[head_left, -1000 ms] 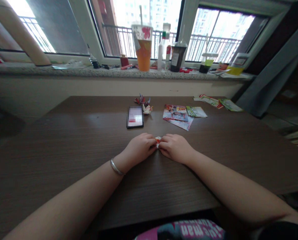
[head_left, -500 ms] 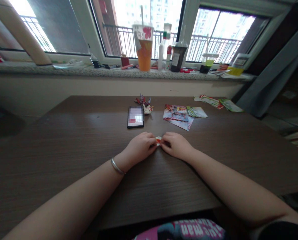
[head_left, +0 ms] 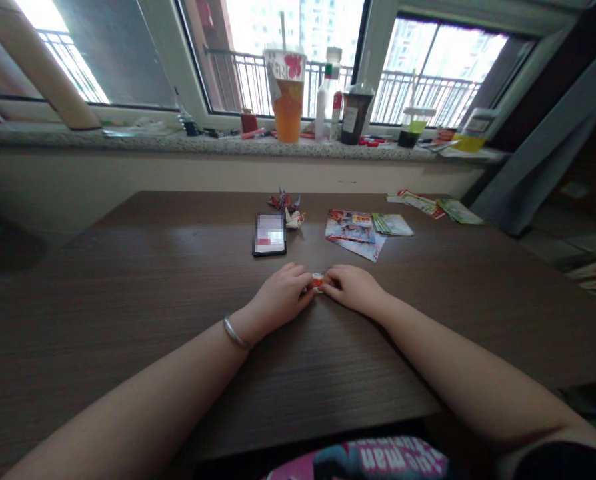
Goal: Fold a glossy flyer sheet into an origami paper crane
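A small piece of folded paper, orange-red and white, lies on the table between my two hands. My left hand, with a silver bangle on its wrist, pinches the paper's left side. From the other side my right hand has its fingers closed on the right edge. Most of the paper is covered by my fingers, so its full shape is hidden. Beyond my left hand lies a phone with a lit, blurred screen. Behind it sit a white folded paper crane and dark red-purple folded paper.
Printed sheets and green-white slips lie beyond my right hand. More coloured leaflets are at the far right of the brown table. On the windowsill stand an orange drink cup, a bottle and a dark cup.
My fingers have shifted slightly on the paper, and a little less of its left part shows. The rest of the table looks the same.
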